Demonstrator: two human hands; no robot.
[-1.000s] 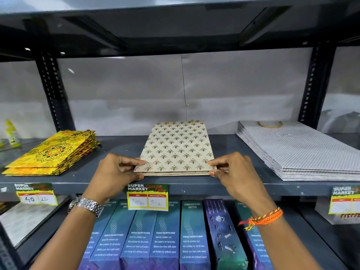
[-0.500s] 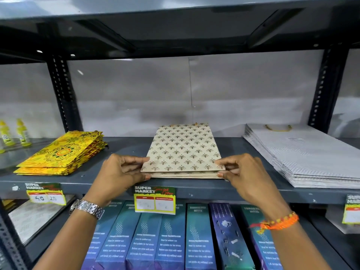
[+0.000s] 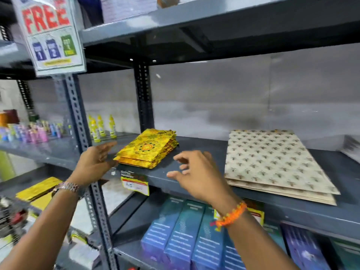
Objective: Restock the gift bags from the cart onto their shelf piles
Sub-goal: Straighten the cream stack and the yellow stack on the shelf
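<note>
A small pile of yellow patterned gift bags (image 3: 149, 150) lies flat on the grey shelf (image 3: 196, 172). To its right lies a pile of beige gift bags (image 3: 272, 162) with a dark bee-like print. My left hand (image 3: 93, 162) is at the yellow pile's left front corner, fingers spread, holding nothing. My right hand (image 3: 196, 174) hovers over the shelf's front edge between the two piles, fingers apart and empty. A corner of a white gift bag pile (image 3: 350, 147) shows at the far right.
A perforated steel upright (image 3: 85, 162) stands just left of my left hand. Yellow bottles (image 3: 101, 127) and small coloured bottles (image 3: 29, 131) stand on the shelf to the left. Blue and teal boxes (image 3: 185, 236) fill the shelf below. A "FREE" sign (image 3: 50, 34) hangs top left.
Both hands have let go of the beige pile and moved left to the yellow pile. My view has swung left and tilted.
</note>
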